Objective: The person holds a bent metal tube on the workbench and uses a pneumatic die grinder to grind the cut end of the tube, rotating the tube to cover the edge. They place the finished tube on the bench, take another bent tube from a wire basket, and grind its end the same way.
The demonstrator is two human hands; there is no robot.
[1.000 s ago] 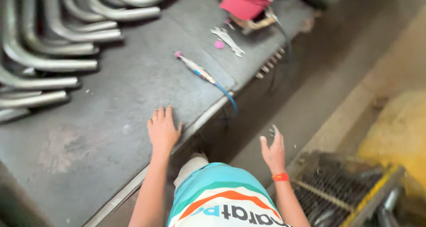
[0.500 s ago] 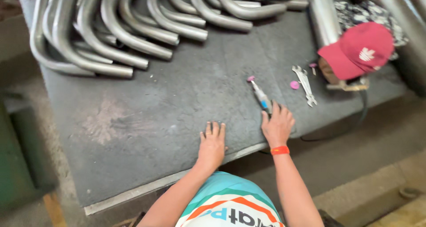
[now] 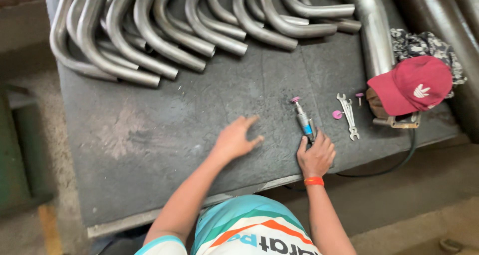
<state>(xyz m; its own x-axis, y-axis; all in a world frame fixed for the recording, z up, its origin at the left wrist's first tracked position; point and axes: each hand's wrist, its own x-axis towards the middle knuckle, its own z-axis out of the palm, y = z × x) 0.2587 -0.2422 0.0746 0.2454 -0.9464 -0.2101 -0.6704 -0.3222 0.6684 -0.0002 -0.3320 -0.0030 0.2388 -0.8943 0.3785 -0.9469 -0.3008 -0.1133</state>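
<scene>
The die grinder [image 3: 303, 120] is gripped at its rear end by the right hand [image 3: 316, 155], fingers clamped round the dark body just below the blue band, while the tool lies on the desk [image 3: 149, 135] with its nose pointed away. A slim metal barrel is seen, tipped by a small pink stone, with a black hose trailing off the desk edge. It is judged stiff and fairly dense for its size, smooth metal that could slip, so the thicker rear body is the place to be held, well clear of the brittle stone. The left hand [image 3: 234, 139] is spread flat on the bare desk, fingers apart, nothing held. Spanners [image 3: 348, 116] and a loose pink stone [image 3: 338, 115] are seen just beside the grinder, a red cap [image 3: 411, 84] further right, bent tubes [image 3: 164, 30] stacked behind.
</scene>
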